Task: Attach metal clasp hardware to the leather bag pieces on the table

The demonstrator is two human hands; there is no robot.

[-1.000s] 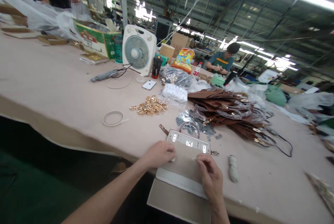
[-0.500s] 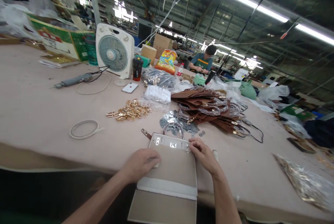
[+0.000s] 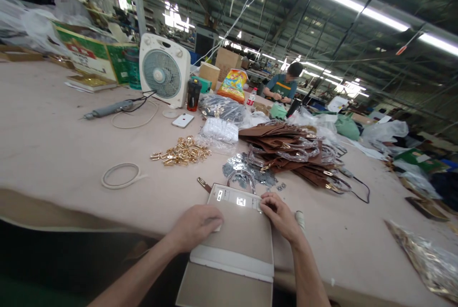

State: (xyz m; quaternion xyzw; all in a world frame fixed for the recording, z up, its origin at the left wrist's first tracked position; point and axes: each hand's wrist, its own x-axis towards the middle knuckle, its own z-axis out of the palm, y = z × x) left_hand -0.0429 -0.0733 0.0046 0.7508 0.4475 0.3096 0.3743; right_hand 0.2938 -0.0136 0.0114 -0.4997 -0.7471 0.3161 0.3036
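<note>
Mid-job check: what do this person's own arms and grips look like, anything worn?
The left grip and right grip are bare human hands, no gloves. The left forearm and right forearm show no sleeve, watch, cable or marking within view. Small rings can't be ruled out.

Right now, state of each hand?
Left hand: fingers curled, closed on a small white piece over the panel.
Right hand: fingers bent at the panel's far right corner; can't tell if it holds anything.
</note>
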